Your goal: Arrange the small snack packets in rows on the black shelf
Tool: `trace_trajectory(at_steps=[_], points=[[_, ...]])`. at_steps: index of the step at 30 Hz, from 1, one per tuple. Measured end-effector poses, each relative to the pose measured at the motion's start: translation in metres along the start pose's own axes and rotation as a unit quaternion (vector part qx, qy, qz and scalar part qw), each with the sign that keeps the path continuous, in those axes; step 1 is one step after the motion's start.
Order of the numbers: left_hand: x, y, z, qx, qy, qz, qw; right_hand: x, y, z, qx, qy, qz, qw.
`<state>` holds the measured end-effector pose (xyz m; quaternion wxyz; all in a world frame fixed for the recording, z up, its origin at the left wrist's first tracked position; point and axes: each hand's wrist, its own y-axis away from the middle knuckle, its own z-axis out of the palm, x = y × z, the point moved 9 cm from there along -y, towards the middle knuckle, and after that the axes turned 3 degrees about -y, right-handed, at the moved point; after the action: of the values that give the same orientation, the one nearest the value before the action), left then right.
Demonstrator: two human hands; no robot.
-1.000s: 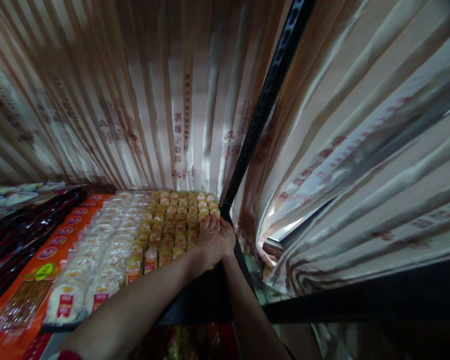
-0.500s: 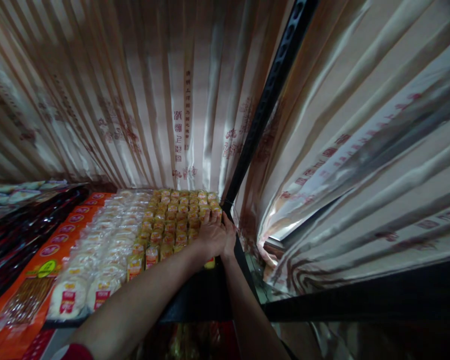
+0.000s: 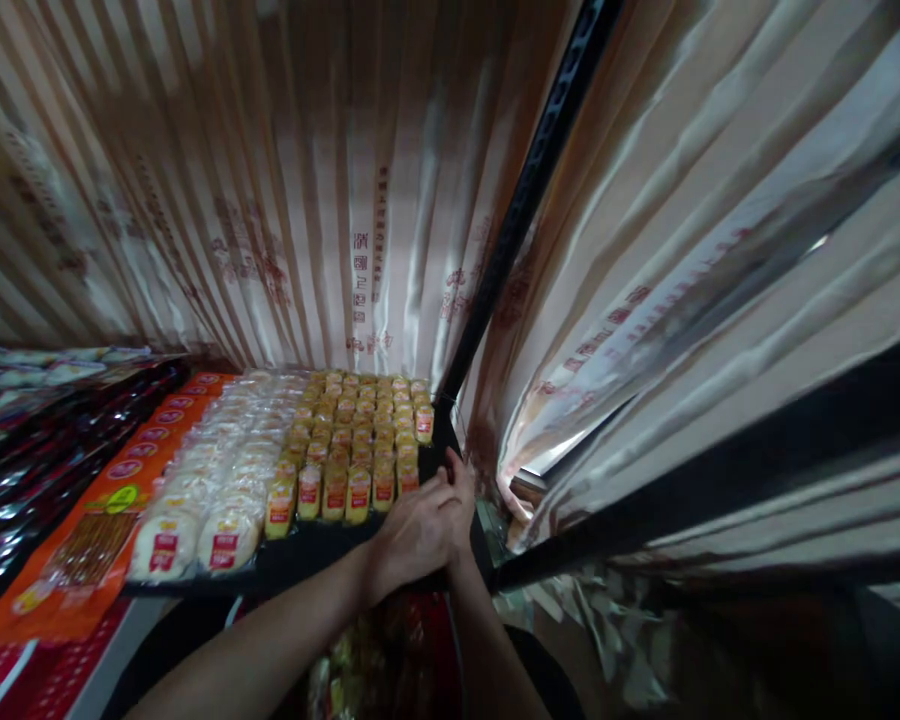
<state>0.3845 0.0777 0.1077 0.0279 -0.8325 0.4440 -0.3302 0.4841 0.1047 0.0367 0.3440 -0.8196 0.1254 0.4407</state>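
Observation:
My left hand (image 3: pixel 414 530) and my right hand (image 3: pixel 460 502) are pressed together at the front right corner of a dark shelf (image 3: pixel 300 562). The left hand's fingers curl across toward the right palm, so anything between them is hidden. Both hands look closed. Beside them stand tight rows of small yellow-wrapped snack packets (image 3: pixel 358 490), upright, with red labels facing front. One separate packet (image 3: pixel 424 424) shows at the right end, just above my hands. Bare dark shelf shows between it and my fingers.
Left of the yellow rows are clear-wrapped round white pastries (image 3: pixel 229 540), an orange snack bag (image 3: pixel 94 545) and dark glossy packs (image 3: pixel 37 470). A black slotted post (image 3: pixel 495 270) rises at the corner before printed curtains (image 3: pixel 405 200). More wrapped goods (image 3: pixel 367 670) lie below.
Both hands have moved down and toward me, off the right end of the yellow rows. The left hand's fingers, stretched over the packets before, now curl against the right hand. The view has shifted slightly.

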Motion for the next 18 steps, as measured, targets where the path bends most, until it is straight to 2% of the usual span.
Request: trace_trajectory(at_steps=[2,4,6,8,10,13,16,18], points=[[0.024,0.034,-0.007,0.024,-0.012,0.053,0.998,-0.011,0.027,-0.019,0.02,-0.006,0.025,0.999],[0.042,0.067,-0.005,0.034,-0.007,0.086,0.996,-0.02,0.06,-0.031,0.017,-0.031,0.035,0.999],[0.051,0.099,0.003,0.026,0.003,0.095,0.995,-0.021,0.098,-0.032,-0.014,-0.06,0.045,0.997],[0.05,0.131,0.016,0.017,0.024,0.073,0.997,-0.015,0.139,-0.024,-0.073,-0.076,0.065,0.992],[0.039,0.161,0.031,0.012,0.057,0.017,0.998,-0.005,0.179,-0.009,-0.153,-0.075,0.086,0.982],[0.009,0.202,0.055,0.003,0.115,-0.127,0.985,0.01,0.23,0.017,-0.278,-0.018,0.12,0.953],[-0.02,0.232,0.079,-0.035,0.152,-0.258,0.953,0.019,0.274,0.049,-0.459,0.055,0.14,0.876],[-0.037,0.244,0.088,-0.056,0.152,-0.319,0.934,0.018,0.292,0.063,-0.54,0.071,0.137,0.828]])
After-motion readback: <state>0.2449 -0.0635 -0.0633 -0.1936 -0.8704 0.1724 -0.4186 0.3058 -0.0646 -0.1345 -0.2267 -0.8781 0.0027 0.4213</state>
